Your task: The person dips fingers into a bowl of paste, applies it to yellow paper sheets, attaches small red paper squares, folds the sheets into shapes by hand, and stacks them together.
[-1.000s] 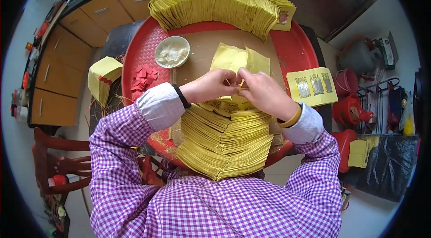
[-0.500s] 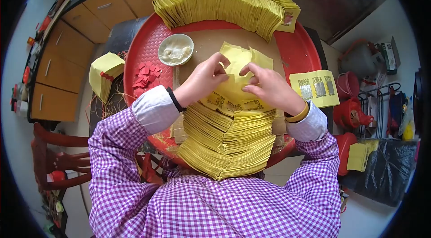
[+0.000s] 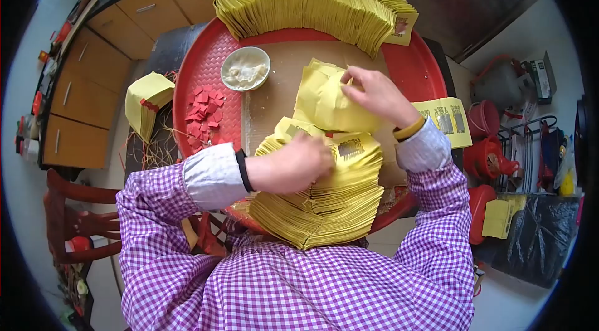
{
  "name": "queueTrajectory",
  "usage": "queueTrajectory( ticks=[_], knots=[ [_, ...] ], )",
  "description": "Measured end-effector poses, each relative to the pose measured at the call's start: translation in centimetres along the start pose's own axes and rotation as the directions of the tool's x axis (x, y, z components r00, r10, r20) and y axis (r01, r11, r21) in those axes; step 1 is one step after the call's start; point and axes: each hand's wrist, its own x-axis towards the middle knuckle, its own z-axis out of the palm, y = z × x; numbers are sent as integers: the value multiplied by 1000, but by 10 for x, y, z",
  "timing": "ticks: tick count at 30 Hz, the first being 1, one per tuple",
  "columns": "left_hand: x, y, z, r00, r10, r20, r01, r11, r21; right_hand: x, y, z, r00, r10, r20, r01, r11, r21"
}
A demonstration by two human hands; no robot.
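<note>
A folded piece of yellow paper (image 3: 331,103) lies over cardboard in the middle of a red tray. At its upper right edge my right hand (image 3: 377,95) has thumb and fingers pinched on the paper. My left hand (image 3: 296,164) is smeared by motion over a long stack of folded yellow papers (image 3: 312,212) close to my body; its fingers cannot be made out. Dark printed patterns show on the top paper of that stack, beside the left hand. A small red spot is visible between the stack and the folded piece.
The red tray (image 3: 206,59) carries a bowl of pale paste (image 3: 245,69), red paper squares (image 3: 203,114), cardboard (image 3: 274,103) and a curved row of folded yellow papers (image 3: 312,6). A tied yellow bundle (image 3: 148,103) sits left; printed yellow sheets (image 3: 458,122) lie right.
My left hand has left the yellow paper and come down over the near stack. My right hand has shifted slightly up and right, staying at the paper. The printed stack top is more exposed.
</note>
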Motion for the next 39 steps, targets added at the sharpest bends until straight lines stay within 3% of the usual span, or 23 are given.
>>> queueTrajectory(
  ticks=[2,4,7,9,12,18,22,23,27,28,32,33,35,37,38,39],
  knots=[
    [-6,3,12,988,22,153,52,882,-467,6,11,1,995,-18,-102,13,999,-51],
    [10,-8,-11,890,-280,361,444,711,-545,5,7,0,987,-72,-147,66,997,-49],
    [20,-47,-5,894,-372,250,437,601,-669,-7,-3,-3,938,-216,-273,210,976,-49],
    [25,-48,-3,895,-369,251,437,610,-661,-29,-33,-12,982,-185,31,183,980,75],
    [33,-46,0,895,-372,248,440,636,-634,-49,-47,7,983,-119,142,124,992,-26],
    [33,-56,-8,861,-473,186,485,657,-577,-38,-41,4,996,-62,71,72,988,-138],
    [12,-34,-10,899,-430,-80,357,827,-435,-34,-36,-3,994,-68,81,60,994,91],
    [10,-36,-9,897,-435,-79,361,823,-438,-35,-38,-3,994,-69,87,61,994,91],
    [14,-57,2,865,-498,56,363,545,-756,-46,-44,-7,985,-41,167,21,993,119],
    [15,-53,-1,867,-495,57,361,545,-757,-47,-43,-5,985,-38,166,18,993,117],
    [11,-27,-15,897,-386,216,442,785,-433,-46,-33,10,957,153,247,-229,921,316],
    [10,-23,-12,896,-389,216,445,783,-434,-46,-32,9,956,151,251,-228,921,316],
    [9,-16,-1,989,-120,89,147,897,-417,-45,-30,0,976,152,159,-197,925,326],
    [5,-12,6,987,159,-28,-158,920,-359,-44,-31,-6,987,144,73,-160,929,334],
    [5,-15,4,988,153,-31,-154,921,-358,-43,-34,-7,987,139,76,-156,930,333],
    [8,-22,1,999,23,43,1,874,-487,-45,-37,-9,986,85,140,-119,960,252]
  ],
)
